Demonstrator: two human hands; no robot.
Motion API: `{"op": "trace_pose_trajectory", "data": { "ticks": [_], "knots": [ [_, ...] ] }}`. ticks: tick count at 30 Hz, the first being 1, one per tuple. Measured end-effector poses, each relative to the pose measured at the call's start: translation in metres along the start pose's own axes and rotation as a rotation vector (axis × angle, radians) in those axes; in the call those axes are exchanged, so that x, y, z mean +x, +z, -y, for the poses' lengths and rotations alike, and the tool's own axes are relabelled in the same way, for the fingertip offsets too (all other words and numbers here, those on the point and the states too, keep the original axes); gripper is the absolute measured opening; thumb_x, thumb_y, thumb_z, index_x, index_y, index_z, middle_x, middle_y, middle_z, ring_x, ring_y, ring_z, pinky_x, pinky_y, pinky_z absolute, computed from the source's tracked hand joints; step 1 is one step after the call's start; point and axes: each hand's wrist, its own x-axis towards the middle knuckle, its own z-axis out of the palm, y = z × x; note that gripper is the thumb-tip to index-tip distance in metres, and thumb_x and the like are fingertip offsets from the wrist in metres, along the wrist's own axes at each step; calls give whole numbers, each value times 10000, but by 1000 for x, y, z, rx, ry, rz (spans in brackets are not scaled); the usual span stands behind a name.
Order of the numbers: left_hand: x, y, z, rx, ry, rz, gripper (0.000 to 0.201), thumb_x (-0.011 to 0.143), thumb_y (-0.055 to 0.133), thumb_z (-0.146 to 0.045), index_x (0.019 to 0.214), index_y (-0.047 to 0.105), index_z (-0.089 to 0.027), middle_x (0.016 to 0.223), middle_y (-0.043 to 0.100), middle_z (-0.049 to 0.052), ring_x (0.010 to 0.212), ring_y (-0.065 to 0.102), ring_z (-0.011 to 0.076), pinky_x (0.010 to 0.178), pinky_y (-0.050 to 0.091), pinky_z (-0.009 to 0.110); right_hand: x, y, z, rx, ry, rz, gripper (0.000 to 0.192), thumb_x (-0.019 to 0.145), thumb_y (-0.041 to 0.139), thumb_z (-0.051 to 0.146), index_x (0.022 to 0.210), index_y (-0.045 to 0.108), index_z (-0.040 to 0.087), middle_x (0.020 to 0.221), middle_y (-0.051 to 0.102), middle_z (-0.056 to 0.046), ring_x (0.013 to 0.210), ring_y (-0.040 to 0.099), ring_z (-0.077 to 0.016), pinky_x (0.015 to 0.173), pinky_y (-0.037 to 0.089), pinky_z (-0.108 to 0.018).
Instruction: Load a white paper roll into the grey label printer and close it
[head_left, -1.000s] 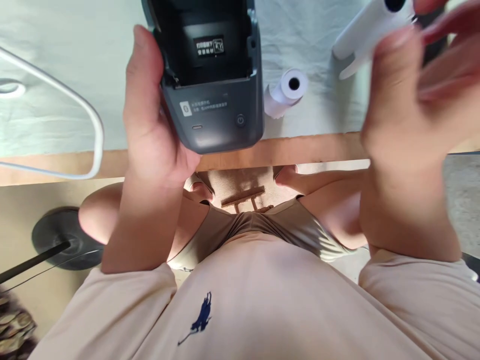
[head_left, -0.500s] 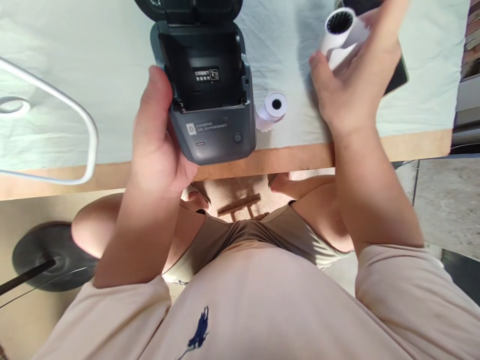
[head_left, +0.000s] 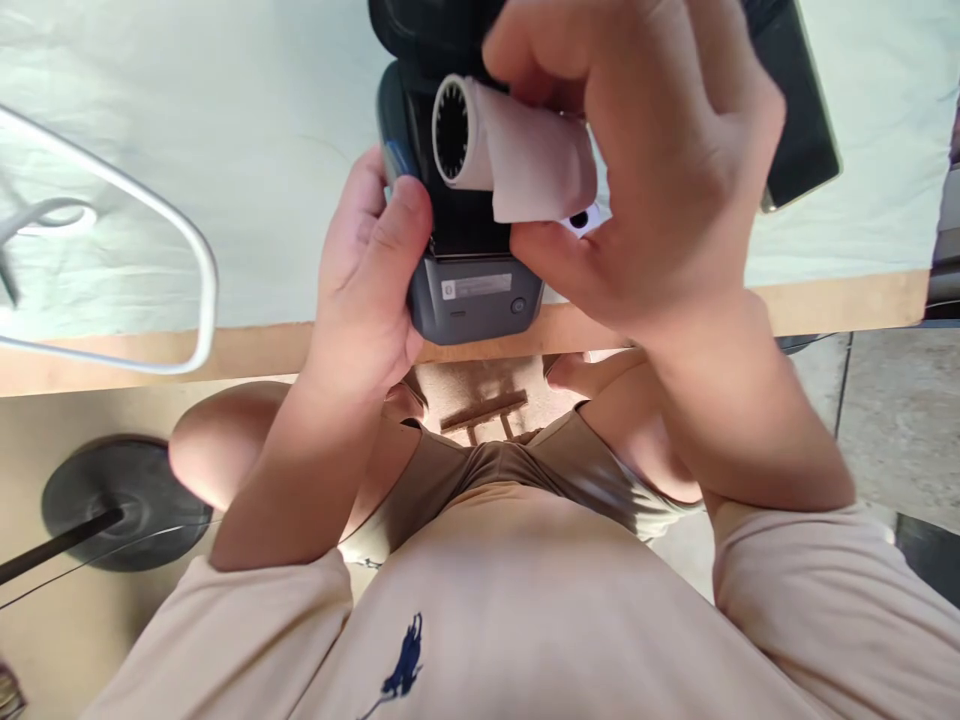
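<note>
My left hand [head_left: 375, 270] is closed round the left side of a dark grey label printer [head_left: 480, 315], whose lid [head_left: 427, 30] is raised. Between the thumb and fingers of my right hand [head_left: 637, 150] is a white paper roll [head_left: 536, 150] with a black toothed core. The roll lies sideways over the printer's open compartment; I cannot tell whether it touches the inside. Behind my right hand, a second small paper roll [head_left: 592, 215] stands on the table, mostly hidden.
A black flat device [head_left: 802, 110] lies on the cloth-covered table [head_left: 225, 60] at the right. At the left is a white curved frame [head_left: 199, 260]. The table's wooden front edge [head_left: 840, 300] runs in front of me. On the floor stands a round black base [head_left: 142, 520].
My right hand has brought the paper roll leftward from above the black device to over the printer and turned it sideways. The printer and my left hand appear further right and slightly lower.
</note>
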Motion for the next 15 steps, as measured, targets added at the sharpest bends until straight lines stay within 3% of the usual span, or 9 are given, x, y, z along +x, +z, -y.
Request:
{"op": "trace_pose_trajectory", "data": {
  "ticks": [2, 4, 8, 10, 13, 15],
  "knots": [
    [-2, 0, 0, -5, -16, -5, 358, 963, 734, -539, 1109, 733, -213, 1056, 670, 25, 1006, 679, 151, 926, 596, 280, 8, 6, 2, -183, -212, 36, 415, 1047, 352, 384, 1218, 687, 208, 1208, 623, -12, 1227, 610, -133, 947, 581, -263],
    [-2, 0, -2, -25, -11, 6, 364, 954, 750, -540, 1083, 728, -201, 1017, 664, 21, 980, 671, 141, 916, 583, 260, 14, 11, -1, -276, -288, 89, 417, 1073, 307, 342, 1170, 689, 209, 1183, 669, 1, 1209, 652, -156, 1020, 578, -351],
    [-2, 2, -11, -121, -102, 18, 320, 1013, 662, -477, 1119, 751, -189, 1190, 707, 52, 1271, 651, 184, 1117, 553, 262, 14, 19, -8, -220, -415, 93, 482, 1110, 281, 456, 1107, 730, 278, 1153, 732, 68, 1276, 671, -172, 1107, 548, -465],
    [-2, 2, -16, -136, -136, 46, 288, 1023, 642, -445, 1077, 767, -191, 1157, 726, 52, 1363, 624, 199, 1092, 568, 239, 10, 19, -9, -185, -460, 61, 520, 1118, 268, 490, 1064, 747, 296, 1100, 745, 78, 1269, 671, -151, 1097, 555, -468],
    [-3, -1, -19, -53, -113, 73, 155, 932, 788, -367, 980, 777, -220, 932, 744, 21, 1150, 735, 203, 867, 618, 217, 4, 16, -14, -113, -549, 19, 456, 1104, 342, 522, 1024, 744, 322, 1057, 747, 105, 1223, 691, -135, 1079, 580, -469],
    [-3, -5, -17, -4, -98, 77, 160, 901, 827, -281, 1038, 767, -222, 936, 752, 8, 980, 758, 184, 800, 633, 235, 2, 13, -22, -41, -553, -38, 431, 1097, 379, 519, 997, 734, 294, 1022, 728, 88, 1132, 712, -119, 1088, 593, -438]
  ]
}}
